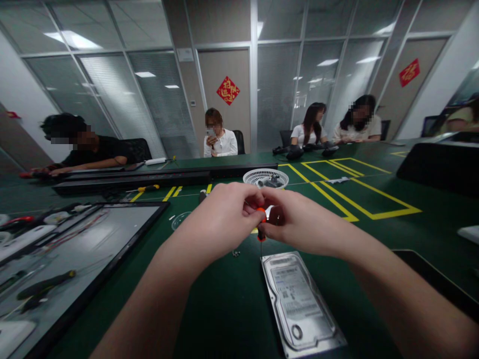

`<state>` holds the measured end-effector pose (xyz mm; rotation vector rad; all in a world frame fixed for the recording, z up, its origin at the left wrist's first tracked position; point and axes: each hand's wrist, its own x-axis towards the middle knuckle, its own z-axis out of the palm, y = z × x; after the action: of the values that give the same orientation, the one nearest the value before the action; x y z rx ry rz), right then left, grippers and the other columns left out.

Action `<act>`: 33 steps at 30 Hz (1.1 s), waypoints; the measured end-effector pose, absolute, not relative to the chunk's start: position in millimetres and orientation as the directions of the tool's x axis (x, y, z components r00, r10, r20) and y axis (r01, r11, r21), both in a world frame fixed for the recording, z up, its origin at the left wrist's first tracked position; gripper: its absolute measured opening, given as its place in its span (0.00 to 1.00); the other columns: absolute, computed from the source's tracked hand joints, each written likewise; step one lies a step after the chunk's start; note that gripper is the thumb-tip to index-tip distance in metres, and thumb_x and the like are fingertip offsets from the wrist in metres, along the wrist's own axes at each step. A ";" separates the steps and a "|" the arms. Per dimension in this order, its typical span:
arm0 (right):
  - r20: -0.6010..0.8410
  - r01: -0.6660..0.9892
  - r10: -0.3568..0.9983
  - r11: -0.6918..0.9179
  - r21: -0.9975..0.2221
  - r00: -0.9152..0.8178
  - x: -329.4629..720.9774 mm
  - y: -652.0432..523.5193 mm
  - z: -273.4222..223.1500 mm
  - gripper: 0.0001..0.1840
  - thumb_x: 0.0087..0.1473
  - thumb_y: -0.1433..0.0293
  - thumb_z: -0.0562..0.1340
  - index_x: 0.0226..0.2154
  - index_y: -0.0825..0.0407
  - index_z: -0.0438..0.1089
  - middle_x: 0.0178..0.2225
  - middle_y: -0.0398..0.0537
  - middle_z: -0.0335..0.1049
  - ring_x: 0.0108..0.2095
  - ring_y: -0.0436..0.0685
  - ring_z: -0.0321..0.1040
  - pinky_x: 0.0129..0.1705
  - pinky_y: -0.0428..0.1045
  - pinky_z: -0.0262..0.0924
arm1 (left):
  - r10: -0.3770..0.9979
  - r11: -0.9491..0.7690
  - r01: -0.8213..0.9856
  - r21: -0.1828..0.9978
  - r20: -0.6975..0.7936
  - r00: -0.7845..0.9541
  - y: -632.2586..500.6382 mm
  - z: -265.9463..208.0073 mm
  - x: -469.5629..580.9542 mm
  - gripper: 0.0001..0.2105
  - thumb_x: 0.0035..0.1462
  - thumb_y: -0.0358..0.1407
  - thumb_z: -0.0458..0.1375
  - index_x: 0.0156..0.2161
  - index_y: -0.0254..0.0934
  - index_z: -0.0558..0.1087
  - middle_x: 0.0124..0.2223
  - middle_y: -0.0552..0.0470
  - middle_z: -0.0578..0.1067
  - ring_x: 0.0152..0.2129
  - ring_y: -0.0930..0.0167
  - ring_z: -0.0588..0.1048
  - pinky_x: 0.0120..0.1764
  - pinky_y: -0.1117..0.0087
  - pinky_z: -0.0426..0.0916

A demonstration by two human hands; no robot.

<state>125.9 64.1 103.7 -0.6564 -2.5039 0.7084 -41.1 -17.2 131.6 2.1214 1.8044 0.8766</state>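
A small screwdriver (261,234) with an orange and black handle stands upright between my hands. The fingers of my left hand (234,212) pinch the handle near its top from the left. From the right, my right hand (292,219) has its thumb and fingers closed round the same handle. Its thin shaft points down to the far left corner of a silver hard drive (299,299), which lies label up on the green table. Whether the tip sits in a screw is too small to tell. Several tiny screws (235,253) lie left of the drive.
A white basket (265,172) with dark parts stands beyond my hands, near a clear round dish (182,221). At left lies a framed panel (112,234) carrying tools, including pliers (45,286). Long black bars (168,175) cross the table's far side. Several people sit beyond.
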 end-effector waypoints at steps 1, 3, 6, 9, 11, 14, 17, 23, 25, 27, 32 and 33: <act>0.289 0.314 0.547 0.754 -0.576 -0.786 125.8 64.6 103.2 0.15 0.52 0.76 0.65 0.43 0.49 0.68 0.39 0.46 0.77 0.33 0.56 0.73 0.31 0.48 0.59 | 0.953 -0.216 0.822 0.527 0.297 0.060 -17.1 131.9 -40.6 0.05 0.56 0.35 0.62 0.37 0.39 0.80 0.36 0.51 0.81 0.31 0.68 0.77 0.33 0.70 0.69; 0.295 0.318 0.545 0.763 -0.563 -0.785 125.3 65.3 102.7 0.15 0.51 0.77 0.65 0.43 0.49 0.69 0.39 0.46 0.76 0.34 0.56 0.73 0.32 0.48 0.60 | 0.955 -0.206 0.826 0.525 0.292 0.052 -16.5 131.8 -39.4 0.05 0.55 0.37 0.64 0.37 0.39 0.79 0.35 0.51 0.81 0.30 0.68 0.77 0.32 0.70 0.68; 0.307 0.347 0.556 0.774 -0.529 -0.772 124.1 65.3 102.6 0.14 0.51 0.74 0.67 0.42 0.50 0.70 0.38 0.47 0.76 0.34 0.57 0.72 0.32 0.48 0.59 | 0.958 -0.201 0.834 0.514 0.283 0.057 -15.8 130.9 -38.6 0.04 0.55 0.36 0.63 0.35 0.39 0.79 0.34 0.52 0.80 0.29 0.68 0.77 0.31 0.71 0.67; 0.305 0.341 0.556 0.770 -0.539 -0.773 123.7 64.1 102.6 0.14 0.51 0.73 0.67 0.42 0.49 0.69 0.38 0.46 0.75 0.33 0.56 0.72 0.30 0.48 0.58 | 0.956 -0.227 0.831 0.508 0.280 0.090 -16.3 130.4 -39.6 0.04 0.57 0.34 0.61 0.35 0.39 0.78 0.36 0.53 0.81 0.31 0.69 0.77 0.33 0.71 0.68; 0.307 0.317 0.546 0.766 -0.559 -0.779 123.9 63.3 102.7 0.15 0.51 0.74 0.66 0.42 0.49 0.68 0.39 0.46 0.76 0.32 0.55 0.72 0.30 0.48 0.58 | 0.950 -0.251 0.829 0.500 0.291 0.112 -16.9 130.7 -40.4 0.04 0.57 0.33 0.61 0.36 0.39 0.79 0.37 0.53 0.81 0.33 0.68 0.78 0.36 0.70 0.69; 0.316 0.295 0.540 0.763 -0.576 -0.780 124.0 62.7 103.5 0.16 0.50 0.77 0.65 0.42 0.49 0.68 0.40 0.46 0.76 0.33 0.55 0.73 0.31 0.48 0.59 | 0.947 -0.250 0.832 0.496 0.304 0.104 -17.1 131.1 -40.7 0.04 0.56 0.35 0.63 0.37 0.40 0.79 0.38 0.52 0.81 0.34 0.67 0.78 0.36 0.70 0.69; 0.314 0.314 0.548 0.766 -0.561 -0.775 123.5 62.9 104.7 0.16 0.49 0.77 0.66 0.42 0.50 0.69 0.39 0.47 0.76 0.34 0.56 0.72 0.32 0.48 0.59 | 0.952 -0.220 0.831 0.511 0.300 0.068 -16.3 130.6 -40.5 0.05 0.55 0.37 0.65 0.37 0.39 0.79 0.35 0.52 0.81 0.31 0.68 0.77 0.32 0.71 0.68; 0.308 0.289 0.527 0.768 -0.571 -0.792 123.9 63.3 103.7 0.13 0.51 0.72 0.67 0.41 0.49 0.68 0.39 0.45 0.76 0.33 0.55 0.72 0.32 0.48 0.59 | 0.957 -0.226 0.819 0.527 0.277 0.086 -17.1 131.9 -41.4 0.05 0.57 0.33 0.61 0.37 0.39 0.79 0.35 0.52 0.81 0.30 0.69 0.77 0.33 0.71 0.68; 0.307 0.287 0.527 0.766 -0.575 -0.793 124.4 64.0 102.6 0.13 0.52 0.73 0.66 0.41 0.49 0.67 0.40 0.45 0.76 0.32 0.54 0.72 0.31 0.47 0.59 | 0.956 -0.233 0.814 0.531 0.279 0.092 -17.8 132.7 -41.5 0.06 0.56 0.32 0.60 0.37 0.39 0.79 0.36 0.52 0.81 0.31 0.69 0.78 0.34 0.71 0.69; 0.294 0.286 0.532 0.754 -0.591 -0.794 124.4 64.6 102.1 0.14 0.52 0.75 0.65 0.42 0.50 0.66 0.40 0.45 0.76 0.32 0.54 0.72 0.30 0.47 0.59 | 0.952 -0.237 0.816 0.528 0.292 0.088 -18.0 133.0 -41.3 0.05 0.55 0.33 0.62 0.37 0.39 0.79 0.37 0.52 0.81 0.32 0.69 0.78 0.34 0.71 0.69; 0.293 0.294 0.532 0.759 -0.582 -0.794 122.9 63.9 104.0 0.14 0.50 0.77 0.65 0.40 0.50 0.69 0.38 0.44 0.76 0.35 0.55 0.73 0.33 0.47 0.61 | 0.951 -0.230 0.829 0.509 0.300 0.079 -16.7 132.1 -39.9 0.04 0.55 0.36 0.64 0.36 0.40 0.80 0.33 0.54 0.80 0.29 0.69 0.77 0.32 0.71 0.67; 0.293 0.298 0.534 0.760 -0.578 -0.793 123.0 63.6 104.5 0.13 0.50 0.76 0.65 0.40 0.50 0.70 0.38 0.44 0.76 0.35 0.55 0.73 0.33 0.47 0.60 | 0.952 -0.230 0.830 0.508 0.294 0.083 -16.5 131.8 -39.9 0.04 0.56 0.35 0.63 0.36 0.40 0.80 0.33 0.54 0.80 0.29 0.70 0.77 0.32 0.71 0.67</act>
<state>123.0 63.6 104.5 -0.6300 -2.5089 0.7186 -39.9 -16.5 131.8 2.1473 1.8029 0.8551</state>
